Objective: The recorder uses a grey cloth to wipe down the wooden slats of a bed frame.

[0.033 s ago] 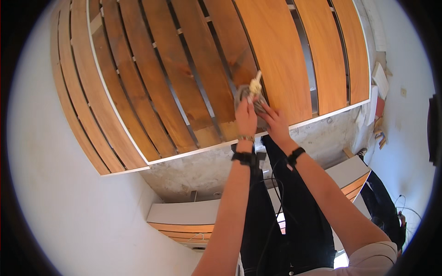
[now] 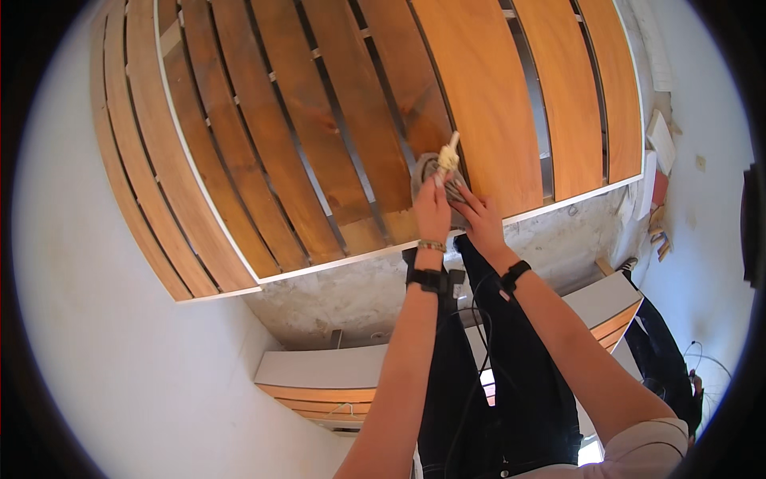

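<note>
A crumpled grey cloth [image 2: 420, 170] lies against the dark slat at the lower edge of the slatted wooden bed base [image 2: 343, 140]. On top of it is a cream, knotted bundle [image 2: 448, 160] with a pale narrow end pointing up; its exact kind is unclear. My left hand [image 2: 433, 209] pinches the bundle and the cloth's edge between thumb and fingers. Close beside it, my right hand [image 2: 483, 226] grips the cloth from the right, fingers slanting up-left. Both palms are turned away, so part of each grip is hidden.
Left slats are dark and stained, while the right slats [image 2: 483, 88] are bright orange-brown. A white edge strip [image 2: 351, 259] borders the base. A cable [image 2: 488, 319] hangs before my legs. Another slatted unit [image 2: 319, 370] stands below. Boards lean at right, and another person's dark-clothed leg [image 2: 658, 343] shows.
Both hands, with the cloth and knotted bundle, have shifted very slightly to the right and down. The whole view moves a little too. Grips stay the same.
</note>
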Available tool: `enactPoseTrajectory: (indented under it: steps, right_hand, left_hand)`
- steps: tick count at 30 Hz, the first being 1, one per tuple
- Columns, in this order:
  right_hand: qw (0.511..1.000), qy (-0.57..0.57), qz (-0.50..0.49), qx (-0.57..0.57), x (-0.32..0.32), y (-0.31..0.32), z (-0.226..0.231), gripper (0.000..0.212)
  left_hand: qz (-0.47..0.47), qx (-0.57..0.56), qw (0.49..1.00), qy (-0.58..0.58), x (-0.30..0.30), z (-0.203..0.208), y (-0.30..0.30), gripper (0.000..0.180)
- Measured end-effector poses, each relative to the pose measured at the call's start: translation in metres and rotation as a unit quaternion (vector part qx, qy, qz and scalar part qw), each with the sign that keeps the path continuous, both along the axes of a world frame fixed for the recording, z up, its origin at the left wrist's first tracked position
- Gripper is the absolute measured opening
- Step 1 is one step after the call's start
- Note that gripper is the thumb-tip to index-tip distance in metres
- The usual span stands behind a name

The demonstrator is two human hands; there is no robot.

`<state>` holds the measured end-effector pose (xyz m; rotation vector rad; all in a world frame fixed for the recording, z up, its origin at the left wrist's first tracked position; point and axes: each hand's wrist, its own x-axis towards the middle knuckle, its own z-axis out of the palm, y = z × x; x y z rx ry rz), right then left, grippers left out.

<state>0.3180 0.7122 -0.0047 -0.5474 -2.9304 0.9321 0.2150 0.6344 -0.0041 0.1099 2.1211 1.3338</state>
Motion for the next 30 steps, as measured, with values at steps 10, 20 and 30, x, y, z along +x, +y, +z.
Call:
enactPoseTrajectory:
  steps: [10, 20, 30]
  right_hand:
    - [0.991, -0.004, 0.114, 0.067, -0.039, 0.034, -0.010, 0.044]
    - [0.979, 0.109, -0.039, -0.165, -0.211, -0.007, -0.011, 0.027]
    - [0.979, 0.072, 0.181, -0.055, -0.177, -0.031, -0.011, 0.020]
  left_hand:
    - [0.089, 0.103, 0.991, -0.014, -0.021, -0.004, 0.012, 0.032]
    - [0.072, 0.064, 0.993, 0.067, -0.177, 0.006, 0.034, 0.018]
    - [0.182, 0.109, 0.974, -0.073, -0.096, 0.029, -0.080, 0.022]
